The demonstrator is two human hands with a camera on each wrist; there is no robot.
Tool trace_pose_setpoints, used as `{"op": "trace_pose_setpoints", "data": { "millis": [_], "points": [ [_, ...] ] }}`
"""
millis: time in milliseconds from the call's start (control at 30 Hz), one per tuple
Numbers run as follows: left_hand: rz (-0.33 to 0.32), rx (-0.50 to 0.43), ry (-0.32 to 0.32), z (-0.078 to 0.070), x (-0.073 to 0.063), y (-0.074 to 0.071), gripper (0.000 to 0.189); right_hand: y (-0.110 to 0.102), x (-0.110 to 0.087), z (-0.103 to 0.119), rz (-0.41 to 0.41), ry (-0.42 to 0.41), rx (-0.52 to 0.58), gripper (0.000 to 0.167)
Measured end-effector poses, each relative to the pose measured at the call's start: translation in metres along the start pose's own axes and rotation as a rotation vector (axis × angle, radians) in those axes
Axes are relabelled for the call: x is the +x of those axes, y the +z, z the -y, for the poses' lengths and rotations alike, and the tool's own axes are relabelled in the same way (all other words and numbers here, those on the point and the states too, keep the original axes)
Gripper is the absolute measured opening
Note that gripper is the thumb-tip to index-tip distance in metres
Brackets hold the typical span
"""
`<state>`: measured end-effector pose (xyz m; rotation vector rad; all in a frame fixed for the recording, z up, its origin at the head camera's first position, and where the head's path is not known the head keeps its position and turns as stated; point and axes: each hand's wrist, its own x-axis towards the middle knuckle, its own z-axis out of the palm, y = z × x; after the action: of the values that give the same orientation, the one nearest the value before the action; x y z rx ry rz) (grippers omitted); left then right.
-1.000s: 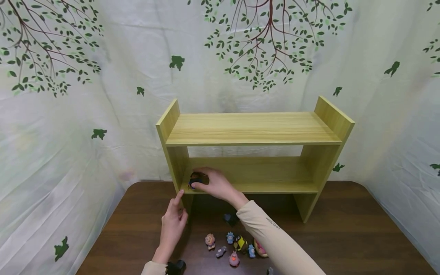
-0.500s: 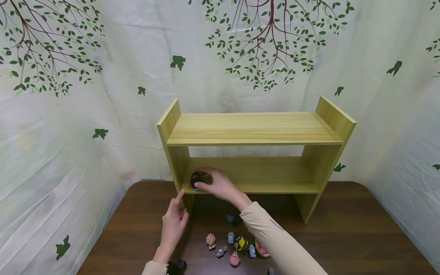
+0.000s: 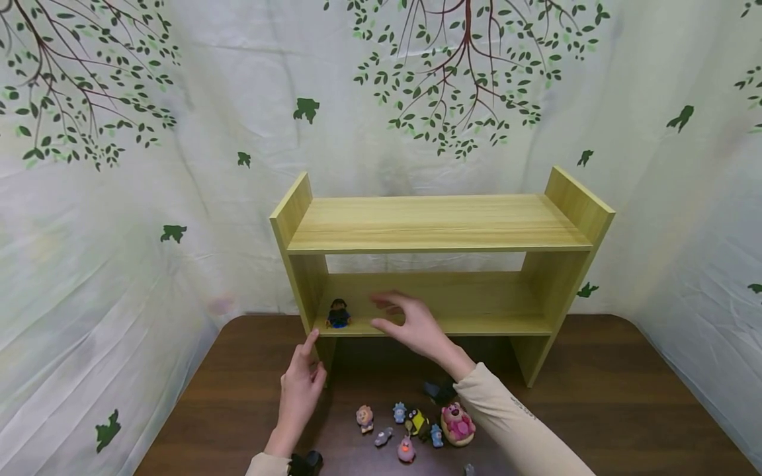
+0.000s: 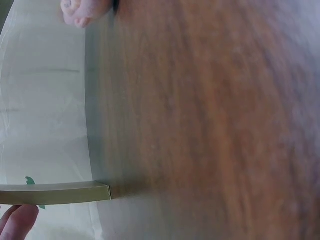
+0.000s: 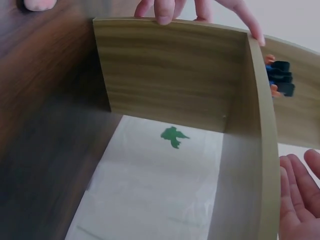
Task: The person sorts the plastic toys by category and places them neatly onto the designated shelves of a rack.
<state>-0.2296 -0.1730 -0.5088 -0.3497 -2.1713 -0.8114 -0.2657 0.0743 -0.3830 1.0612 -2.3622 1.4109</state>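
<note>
A small dark toy figure (image 3: 338, 313) with a blue base sits near the left end of the middle board of the wooden shelf (image 3: 440, 225). To its right my right hand (image 3: 417, 327) hovers over the board, fingers spread and loosely bent, nothing in them. At the shelf's left side panel, my left hand (image 3: 301, 383) touches the front corner with an extended index finger. The right wrist view shows the figure's dark legs and orange hands (image 5: 274, 90) past the board edge, plus left-hand fingers (image 5: 164, 10) resting along the panel's edge.
Several small toys lie on the brown table (image 3: 226, 390) before the shelf: a pink bear (image 3: 457, 424), a black and yellow figure (image 3: 418, 423), a pink bird-like toy (image 3: 406, 449) and a peach-coloured figure (image 3: 365, 418). A leaf-patterned white cloth (image 3: 208, 132) hangs behind.
My right hand has let go of the dark toy figure and drawn back to the right, leaving it on the middle board. The left hand stays at the shelf corner.
</note>
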Motion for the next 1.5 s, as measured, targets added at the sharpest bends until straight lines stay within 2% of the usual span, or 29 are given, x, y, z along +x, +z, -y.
{"op": "trace_pose_setpoints", "data": {
  "millis": [300, 500, 633, 833, 967, 1067, 1200, 1267, 1500],
  "points": [
    [0.008, -0.021, -0.008, 0.0, 0.0, 0.0, 0.086, -0.018, -0.033, 0.001, -0.053, -0.015, -0.011, 0.041],
    [-0.008, -0.019, 0.003, -0.001, 0.0, -0.001, 0.088, -0.023, -0.052, 0.002, -0.073, -0.044, 0.032, 0.038],
    [-0.023, -0.017, 0.021, -0.001, 0.001, 0.0, 0.088, -0.023, -0.064, 0.002, -0.086, -0.088, 0.053, 0.035],
    [-0.017, -0.017, 0.01, 0.0, 0.0, 0.0, 0.086, -0.016, -0.08, -0.003, -0.072, -0.1, 0.062, 0.034],
    [-0.009, -0.024, 0.009, 0.0, -0.001, -0.001, 0.085, -0.015, -0.087, 0.015, -0.057, -0.097, 0.063, 0.032],
    [-0.005, -0.02, 0.007, 0.0, 0.0, -0.001, 0.085, -0.012, -0.093, 0.018, -0.047, -0.087, 0.068, 0.032],
    [-0.002, -0.017, 0.007, -0.001, 0.0, -0.001, 0.086, -0.001, -0.106, -0.008, -0.028, -0.076, 0.083, 0.033],
    [-0.007, -0.018, 0.011, -0.001, 0.0, -0.001, 0.086, 0.003, -0.111, -0.014, -0.01, -0.066, 0.091, 0.032],
    [-0.009, -0.022, 0.011, -0.001, 0.0, -0.001, 0.085, 0.016, -0.13, -0.021, 0.065, 0.058, 0.105, 0.031]
  ]
}}
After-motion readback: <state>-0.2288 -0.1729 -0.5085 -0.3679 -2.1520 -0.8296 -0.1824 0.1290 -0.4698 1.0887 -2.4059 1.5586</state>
